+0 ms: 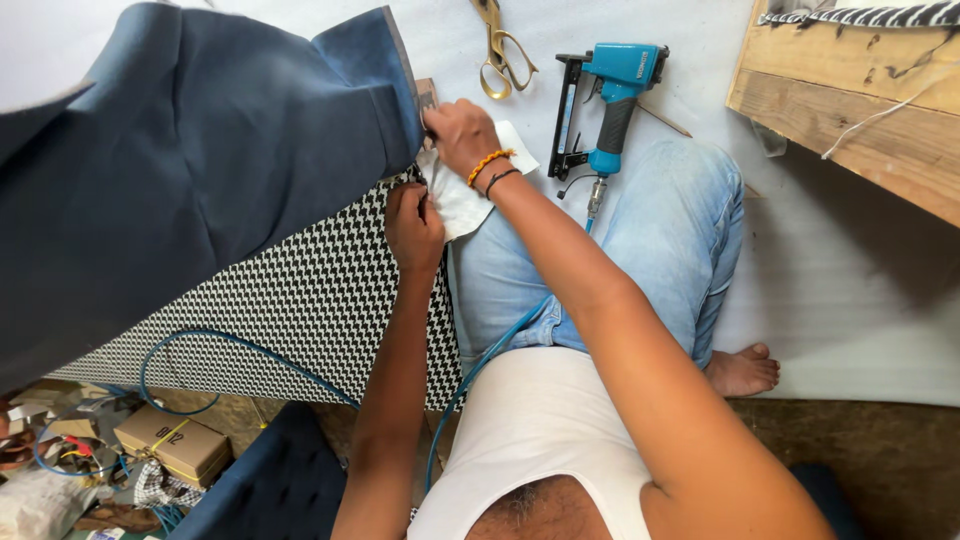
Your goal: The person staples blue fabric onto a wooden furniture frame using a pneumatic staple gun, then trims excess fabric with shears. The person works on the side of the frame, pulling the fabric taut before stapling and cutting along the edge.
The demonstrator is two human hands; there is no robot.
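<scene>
Bright, even daylight w/ no hard glare; the white floor sheet (pixel 840 290) reads nearly blown out at top left, while the lower corners go dim, esp. the cluttered bottom-left around the cardboard box (pixel 172 443). Shadows are soft: a broad grey one falls under the wooden frame (pixel 850 95) at right, and a faint one beside the blue pneumatic stapler (pixel 608 105). Focus is sharp mid-frame, the houndstooth fabric (pixel 300 300) weave crisp, but wide-angle distortion bows the edges and the near navy upholstered panel (pixel 190 170) looks slightly soft.
</scene>
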